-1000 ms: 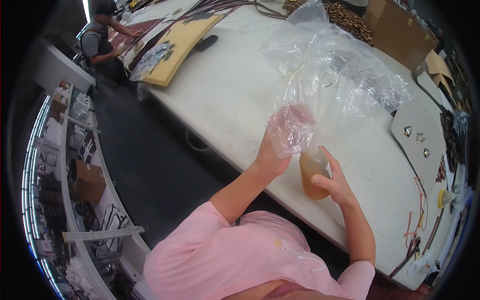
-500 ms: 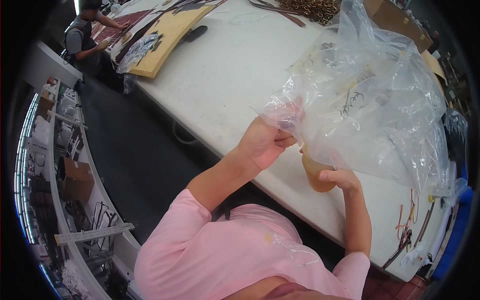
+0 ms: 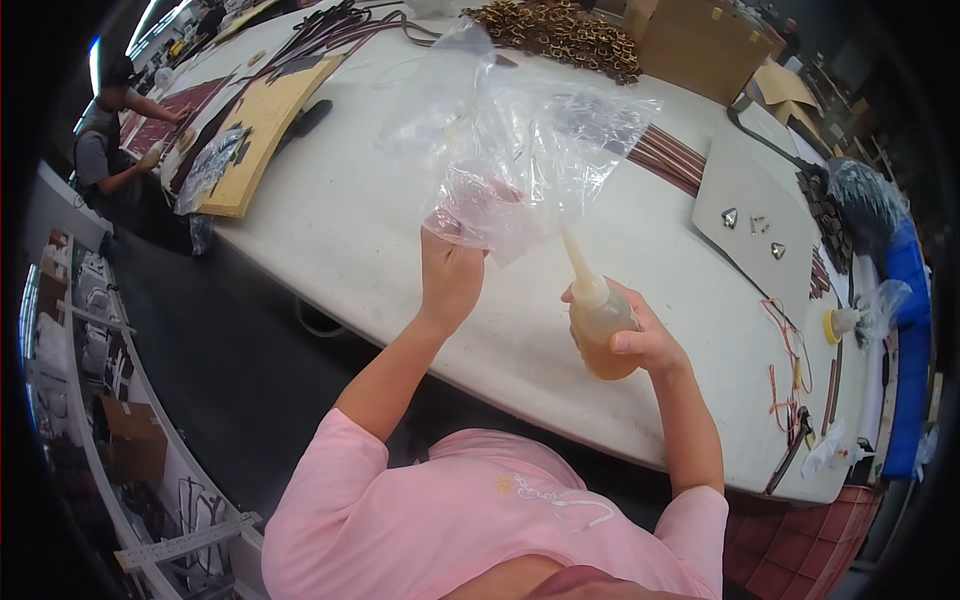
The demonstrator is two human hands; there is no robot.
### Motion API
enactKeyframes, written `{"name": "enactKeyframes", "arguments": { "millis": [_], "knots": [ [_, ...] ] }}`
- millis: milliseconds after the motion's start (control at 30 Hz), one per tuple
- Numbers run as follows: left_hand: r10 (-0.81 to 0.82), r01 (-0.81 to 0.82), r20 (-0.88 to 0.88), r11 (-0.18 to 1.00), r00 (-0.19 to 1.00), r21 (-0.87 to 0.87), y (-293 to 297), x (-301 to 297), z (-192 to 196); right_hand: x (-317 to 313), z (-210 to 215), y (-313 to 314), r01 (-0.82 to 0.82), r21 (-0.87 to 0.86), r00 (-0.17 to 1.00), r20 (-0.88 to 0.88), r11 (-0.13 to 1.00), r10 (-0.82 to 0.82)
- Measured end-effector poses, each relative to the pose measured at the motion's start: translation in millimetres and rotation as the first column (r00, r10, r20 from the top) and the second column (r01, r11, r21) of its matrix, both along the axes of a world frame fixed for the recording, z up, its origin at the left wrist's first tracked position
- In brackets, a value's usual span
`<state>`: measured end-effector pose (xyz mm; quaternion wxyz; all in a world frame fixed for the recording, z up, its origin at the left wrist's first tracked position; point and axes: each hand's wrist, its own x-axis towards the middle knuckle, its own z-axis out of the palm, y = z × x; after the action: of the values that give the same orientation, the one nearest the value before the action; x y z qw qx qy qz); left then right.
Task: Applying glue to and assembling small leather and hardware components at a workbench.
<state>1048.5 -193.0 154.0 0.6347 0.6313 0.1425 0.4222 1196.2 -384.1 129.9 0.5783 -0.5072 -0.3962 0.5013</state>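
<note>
Now I'm pinching a clear bag (image 3: 520,150) in my raised left hand (image 3: 450,275), while my right hand (image 3: 640,335) is gripping an amber bottle (image 3: 600,325), its nozzle poking up toward the bag's lower edge, over the white table (image 3: 370,220). Beyond, brown chains (image 3: 555,30) are lying by a box (image 3: 700,45).

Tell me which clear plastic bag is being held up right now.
The big crumpled bag pinched by the left hand above the white table; the other clear bag lies far right beside a small yellow bottle.
</note>
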Motion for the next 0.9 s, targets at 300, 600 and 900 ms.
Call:
{"name": "enactKeyframes", "arguments": {
  "millis": [300, 600, 900],
  "knots": [
    [-0.177, 0.137, 0.104, 0.942, 0.979, 0.308, -21, 4, 5, -7, -8, 4, -0.013, -0.038, 0.999, -0.047, 0.999, 0.011],
    [-0.193, 0.373, 0.416, 0.831, 0.889, -0.413, -30, 0, 10, -21, -13, 27, 0.02, -0.009, 0.992, 0.121, 1.0, -0.018],
    [-0.196, 0.275, 0.194, 0.717, 0.961, -0.64, -26, -7, 45, -8, -17, 24, 0.138, -0.032, 0.939, 0.324, 0.99, -0.12]
  ]
}}
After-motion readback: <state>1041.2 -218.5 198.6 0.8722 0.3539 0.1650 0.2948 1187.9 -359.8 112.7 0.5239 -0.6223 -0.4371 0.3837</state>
